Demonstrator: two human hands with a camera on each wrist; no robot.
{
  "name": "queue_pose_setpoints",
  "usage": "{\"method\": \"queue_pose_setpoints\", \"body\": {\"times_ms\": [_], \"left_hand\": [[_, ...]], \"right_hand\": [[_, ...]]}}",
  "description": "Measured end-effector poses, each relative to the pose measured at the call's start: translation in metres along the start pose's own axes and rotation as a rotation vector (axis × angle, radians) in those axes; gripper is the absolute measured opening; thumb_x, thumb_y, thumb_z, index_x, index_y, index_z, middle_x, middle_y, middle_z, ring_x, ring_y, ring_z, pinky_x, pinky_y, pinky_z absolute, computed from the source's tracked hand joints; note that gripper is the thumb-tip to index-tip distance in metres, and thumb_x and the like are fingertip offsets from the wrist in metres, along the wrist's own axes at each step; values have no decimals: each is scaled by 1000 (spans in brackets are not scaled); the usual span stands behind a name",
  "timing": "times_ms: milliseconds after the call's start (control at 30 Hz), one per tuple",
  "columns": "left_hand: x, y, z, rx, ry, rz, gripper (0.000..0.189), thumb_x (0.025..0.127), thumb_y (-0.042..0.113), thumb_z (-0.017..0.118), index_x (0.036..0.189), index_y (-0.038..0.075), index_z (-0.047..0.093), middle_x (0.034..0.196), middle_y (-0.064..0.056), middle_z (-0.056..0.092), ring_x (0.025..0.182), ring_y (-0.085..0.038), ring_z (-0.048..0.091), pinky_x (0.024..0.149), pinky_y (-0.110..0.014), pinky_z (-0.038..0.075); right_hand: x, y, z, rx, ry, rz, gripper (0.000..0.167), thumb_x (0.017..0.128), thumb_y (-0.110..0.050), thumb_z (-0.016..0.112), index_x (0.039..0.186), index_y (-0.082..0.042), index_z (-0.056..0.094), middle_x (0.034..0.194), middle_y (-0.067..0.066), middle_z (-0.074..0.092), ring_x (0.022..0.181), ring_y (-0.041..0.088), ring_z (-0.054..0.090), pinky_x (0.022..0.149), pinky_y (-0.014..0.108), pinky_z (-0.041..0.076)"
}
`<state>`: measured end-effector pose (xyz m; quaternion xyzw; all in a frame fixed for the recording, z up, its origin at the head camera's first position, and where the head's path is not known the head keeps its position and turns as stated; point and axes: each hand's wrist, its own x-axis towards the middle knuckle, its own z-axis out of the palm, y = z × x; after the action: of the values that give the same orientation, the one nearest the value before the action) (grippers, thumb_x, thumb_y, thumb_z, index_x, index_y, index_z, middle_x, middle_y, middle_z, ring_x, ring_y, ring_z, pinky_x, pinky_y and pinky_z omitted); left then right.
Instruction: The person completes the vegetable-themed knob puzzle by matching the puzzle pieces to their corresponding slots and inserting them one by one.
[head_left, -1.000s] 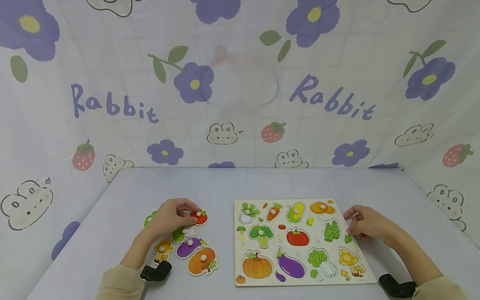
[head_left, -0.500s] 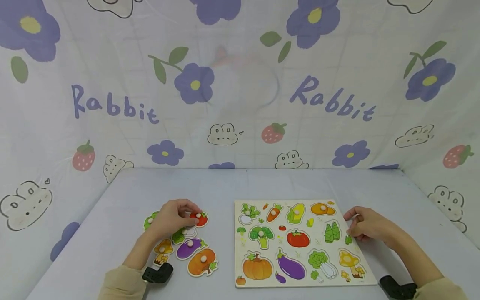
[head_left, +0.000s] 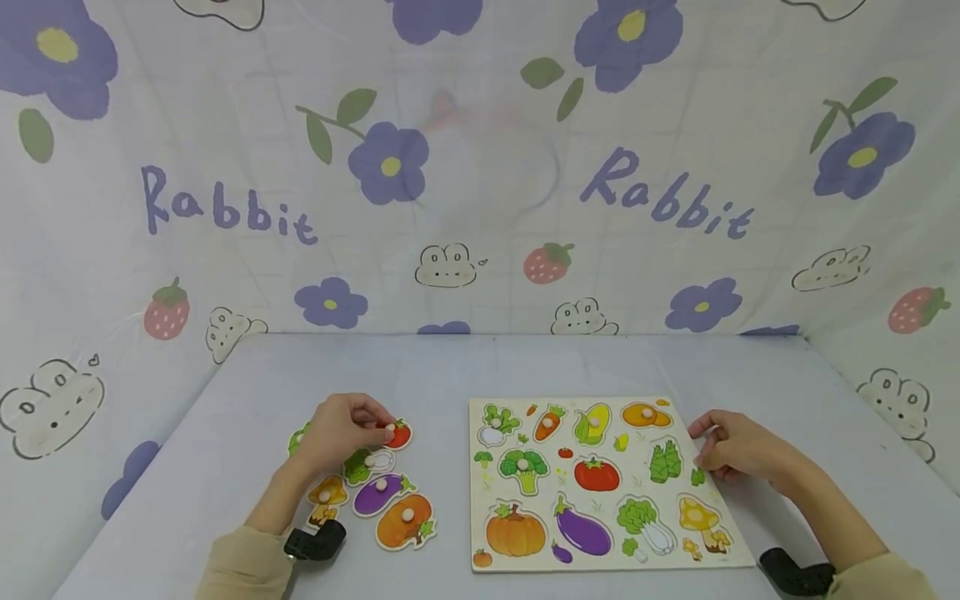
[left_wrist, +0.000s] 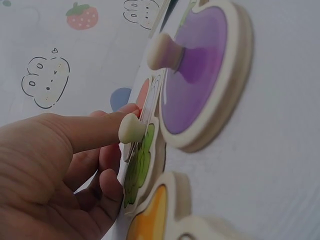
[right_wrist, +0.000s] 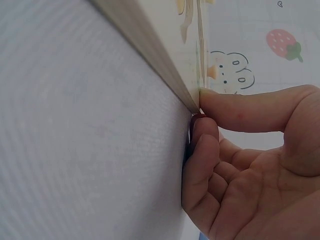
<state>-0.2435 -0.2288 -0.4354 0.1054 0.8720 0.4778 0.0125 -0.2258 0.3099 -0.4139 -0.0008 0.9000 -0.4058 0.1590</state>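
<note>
At the upper edge of a group of loose wooden puzzle pieces, my left hand (head_left: pixel 337 433) pinches the knob of the tomato piece (head_left: pixel 402 433) between thumb and finger. Under that hand lies the bok choy piece (head_left: pixel 358 471), its pale knob close beside the thumb in the left wrist view. The eggplant piece (left_wrist: pixel 200 75) is nearby. My right hand (head_left: pixel 742 448) grips the right edge of the vegetable puzzle board (head_left: pixel 483 487). In the right wrist view the thumb (right_wrist: pixel 250 111) lies on the board's edge, with curled fingers below it.
Pumpkin (head_left: pixel 397 527) and mushroom (head_left: pixel 327 492) pieces lie nearer me, and a partly covered green piece (head_left: pixel 297 437) is at the left. Several pieces with knobs, such as the broccoli (head_left: pixel 522 477), sit in the board. A printed curtain (head_left: pixel 480 167) hangs behind the table.
The left thumb and finger have closed around the tomato piece's knob, and that piece has shifted slightly left. The right hand and the board stay in place.
</note>
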Motion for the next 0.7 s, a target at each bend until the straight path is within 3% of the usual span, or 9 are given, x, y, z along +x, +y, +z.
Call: {"method": "queue_pose_setpoints", "body": {"times_ms": [700], "left_hand": [[5, -4, -2, 24, -2, -50, 11, 83, 10, 81, 90, 10, 72, 78, -1, 69, 72, -19, 63, 64, -28, 52]], "right_hand": [[-2, -1, 0, 6, -5, -3, 42, 80, -2, 70, 115, 7, 48, 78, 9, 52, 66, 21, 49, 57, 30, 43]]}}
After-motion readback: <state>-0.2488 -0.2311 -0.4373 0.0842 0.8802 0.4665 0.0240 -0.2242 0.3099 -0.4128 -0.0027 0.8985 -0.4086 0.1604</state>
